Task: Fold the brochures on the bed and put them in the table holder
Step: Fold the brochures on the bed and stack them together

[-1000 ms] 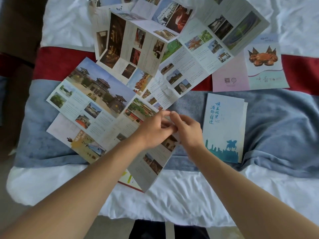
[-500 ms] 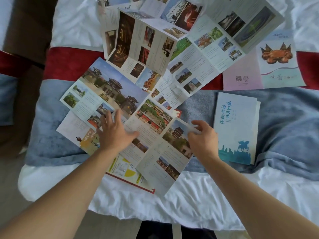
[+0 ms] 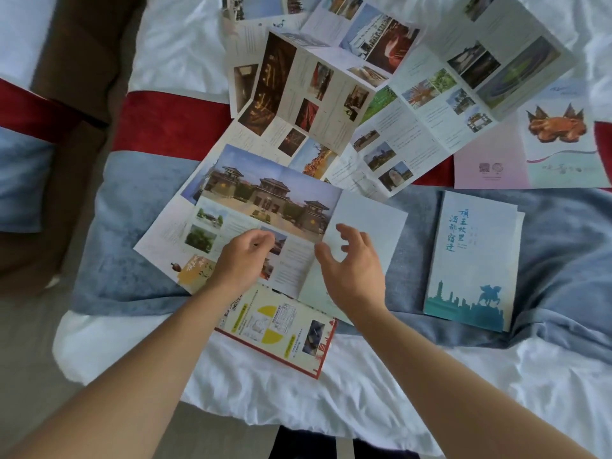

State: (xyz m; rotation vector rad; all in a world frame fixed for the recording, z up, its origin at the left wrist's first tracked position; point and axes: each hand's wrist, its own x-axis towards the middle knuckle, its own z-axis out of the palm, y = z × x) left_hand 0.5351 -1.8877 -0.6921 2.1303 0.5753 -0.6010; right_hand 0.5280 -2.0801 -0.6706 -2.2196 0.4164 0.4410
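Left hand: my left hand (image 3: 243, 260) rests on the temple brochure (image 3: 265, 200), fingers curled down with the tips on the paper; I cannot tell whether they pinch a fold or only press, so the grasp is undetermined.
Right hand: my right hand (image 3: 354, 270) hangs over the brochure's blank white flap (image 3: 367, 226), fingers spread and loosely bent, thumb pointing toward the left hand; it holds nothing, released.
Temple brochure: lies open on the blue blanket (image 3: 132, 226) at the foot of the bed (image 3: 185, 54), its right panel turned over so the plain side faces up.
Red-edged leaflet: a leaflet with yellow shapes (image 3: 281, 329) lies under my left wrist, partly beneath the temple brochure, its near corner on the white sheet (image 3: 331, 392).
Blue booklet: a folded booklet with a skyline and horse print (image 3: 473, 260) lies flat just right of my right hand, not touching it.
Far brochures: several unfolded brochures (image 3: 331, 94) overlap one another beyond the temple brochure, across the red band (image 3: 172, 127).
Pink leaflet: a pink leaflet with a crab picture (image 3: 546, 144) lies at the far right, partly under an open brochure.
Table holder: not seen in this view.
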